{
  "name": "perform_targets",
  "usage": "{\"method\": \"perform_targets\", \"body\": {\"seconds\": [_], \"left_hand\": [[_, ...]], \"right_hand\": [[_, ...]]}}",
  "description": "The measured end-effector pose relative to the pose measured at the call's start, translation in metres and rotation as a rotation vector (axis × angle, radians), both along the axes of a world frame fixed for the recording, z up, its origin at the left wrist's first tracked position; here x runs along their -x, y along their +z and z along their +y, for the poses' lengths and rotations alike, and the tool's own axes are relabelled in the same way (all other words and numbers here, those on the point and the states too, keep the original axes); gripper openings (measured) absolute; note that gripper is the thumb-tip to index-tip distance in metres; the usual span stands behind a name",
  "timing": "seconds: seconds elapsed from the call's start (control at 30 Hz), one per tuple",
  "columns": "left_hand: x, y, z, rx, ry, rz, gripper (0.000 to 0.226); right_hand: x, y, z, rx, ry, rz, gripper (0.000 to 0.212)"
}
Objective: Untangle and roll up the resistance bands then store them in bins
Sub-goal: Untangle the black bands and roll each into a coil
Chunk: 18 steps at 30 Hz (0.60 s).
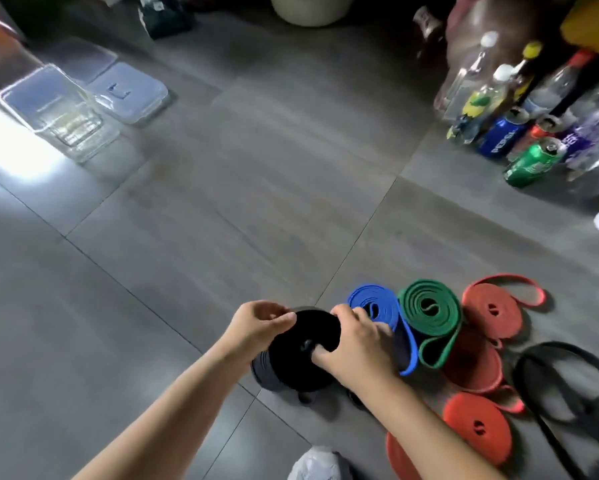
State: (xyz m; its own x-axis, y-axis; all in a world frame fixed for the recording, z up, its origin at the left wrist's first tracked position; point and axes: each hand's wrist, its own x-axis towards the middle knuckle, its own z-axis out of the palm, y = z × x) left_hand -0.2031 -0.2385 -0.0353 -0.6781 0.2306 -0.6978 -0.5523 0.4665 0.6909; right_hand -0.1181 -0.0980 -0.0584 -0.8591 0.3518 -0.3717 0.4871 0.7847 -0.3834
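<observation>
You hold the tightly rolled black rubber resistance band (303,336) low over the grey tiled floor (221,202). Your left hand (256,323) curls round its rim and your right hand (360,348) pinches rim and centre, likely so the coil cannot spring open. Rolled blue (374,304), green (429,311) and red bands (488,313) lie just beside it. The clear plastic bins (57,110) stand well apart, far left.

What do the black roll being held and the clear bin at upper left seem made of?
Black roll: likely rubber or latex, matte; flat layered coils with no shine. Clear bin: likely rigid plastic, glossy and transparent; floor shows through, glare on its walls.
</observation>
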Motion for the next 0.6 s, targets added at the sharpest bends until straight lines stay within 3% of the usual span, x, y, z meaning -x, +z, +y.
{"method": "perform_targets", "body": {"seconds": [0.2, 0.3, 0.43, 0.6], "left_hand": [[0.018, -0.055, -0.011, -0.043, 0.309, -0.011, 0.039], [0.013, -0.074, -0.009, 0.024, 0.283, 0.026, 0.034], [0.021, -0.097, 0.01, 0.046, 0.264, 0.077, 0.025], [0.059, -0.129, 0.003, 0.236, 0.173, 0.07, 0.035]], "right_hand": [[0.054, -0.062, 0.002, 0.093, -0.223, -0.137, 0.052], [0.084, -0.081, 0.008, 0.245, -0.432, -0.221, 0.052], [0.1, -0.099, -0.004, 0.329, -0.556, -0.276, 0.059], [0.106, -0.107, -0.016, 0.533, -0.627, -0.286, 0.032]]}}
